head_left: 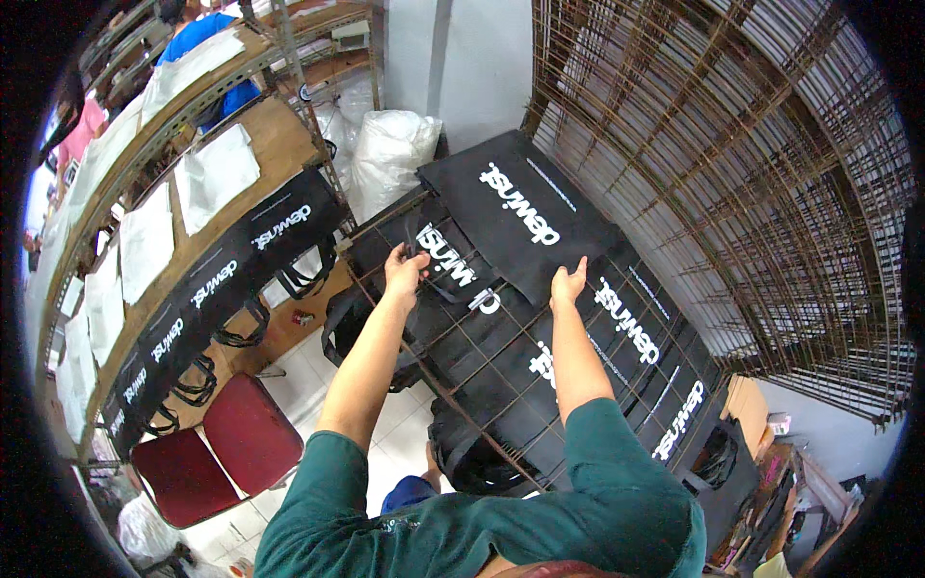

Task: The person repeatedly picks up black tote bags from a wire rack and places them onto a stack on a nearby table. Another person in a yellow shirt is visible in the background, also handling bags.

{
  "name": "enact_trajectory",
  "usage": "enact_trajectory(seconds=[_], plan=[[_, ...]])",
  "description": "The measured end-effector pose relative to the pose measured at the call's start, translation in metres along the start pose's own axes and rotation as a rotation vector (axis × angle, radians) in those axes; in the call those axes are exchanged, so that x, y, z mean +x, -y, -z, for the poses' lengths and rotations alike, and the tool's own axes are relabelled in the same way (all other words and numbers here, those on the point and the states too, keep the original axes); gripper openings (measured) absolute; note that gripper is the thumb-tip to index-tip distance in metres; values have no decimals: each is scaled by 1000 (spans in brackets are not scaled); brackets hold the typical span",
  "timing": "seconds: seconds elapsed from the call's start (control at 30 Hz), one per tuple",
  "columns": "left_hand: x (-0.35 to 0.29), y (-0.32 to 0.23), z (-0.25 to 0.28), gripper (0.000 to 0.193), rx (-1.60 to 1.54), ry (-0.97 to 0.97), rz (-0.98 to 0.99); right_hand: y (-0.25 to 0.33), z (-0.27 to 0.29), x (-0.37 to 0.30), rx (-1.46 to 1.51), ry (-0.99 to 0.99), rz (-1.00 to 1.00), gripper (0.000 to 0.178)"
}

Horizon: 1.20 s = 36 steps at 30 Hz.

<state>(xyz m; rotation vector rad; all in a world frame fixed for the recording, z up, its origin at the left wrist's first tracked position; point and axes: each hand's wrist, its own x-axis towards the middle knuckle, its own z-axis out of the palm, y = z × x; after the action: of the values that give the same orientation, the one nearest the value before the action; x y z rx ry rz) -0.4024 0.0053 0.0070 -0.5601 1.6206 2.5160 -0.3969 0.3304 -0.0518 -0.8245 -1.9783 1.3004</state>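
Note:
A black bag point(515, 214) with white lettering lies on top of a wire rack point(501, 409), its surface flat and slightly slanted. My left hand point(406, 273) is closed at its near-left side, pinching what looks like the bag's black handle point(445, 287). At the bag's near-right corner, my right hand point(568, 284) grips the edge, thumb on top and the other fingers partly hidden. Under the wires and around the top bag lie other black printed bags point(631, 323), spread side by side.
Wire racks point(713, 144) stand stacked upright along the right wall. To the left, a wooden shelf point(275, 144) carries white sheets and a row of hanging black bags point(222, 279). Two dark red chairs point(252, 433) stand below it. A white sack point(393, 154) sits behind; a person in blue point(198, 39) is beyond.

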Motion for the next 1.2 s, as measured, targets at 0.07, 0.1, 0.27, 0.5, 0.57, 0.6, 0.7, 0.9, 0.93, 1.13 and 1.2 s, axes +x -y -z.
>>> enact_trajectory(seconds=[0.07,0.1,0.27,0.5,0.57,0.6,0.7,0.9,0.93,1.13,1.2], plan=[[-3,2,-11,31,8,-16,37,-3,3,5,-22,23,13,68],[-4,1,-16,28,-6,1,24,1,6,8,-30,31,25,68],[0,4,-29,22,6,26,-17,-21,4,28,-73,-22,0,66],[-14,-3,-36,32,-67,21,-30,-10,5,22,-215,-73,-12,64],[-15,-3,-35,32,-42,38,-51,-11,4,24,-250,-77,-1,64],[-15,-1,-33,32,-46,32,-56,-8,4,23,-268,-75,-1,64],[-15,2,-32,30,-46,7,-76,-4,5,24,-316,-78,8,63],[0,25,-11,69,237,-163,-136,1,12,22,-274,-144,50,66],[-4,24,-7,91,307,-173,-130,3,17,22,-354,-139,78,64],[-95,7,13,91,310,-205,-374,18,66,1,-220,-109,148,59],[-141,8,28,88,411,-199,-447,22,89,-9,-130,-94,137,58]])
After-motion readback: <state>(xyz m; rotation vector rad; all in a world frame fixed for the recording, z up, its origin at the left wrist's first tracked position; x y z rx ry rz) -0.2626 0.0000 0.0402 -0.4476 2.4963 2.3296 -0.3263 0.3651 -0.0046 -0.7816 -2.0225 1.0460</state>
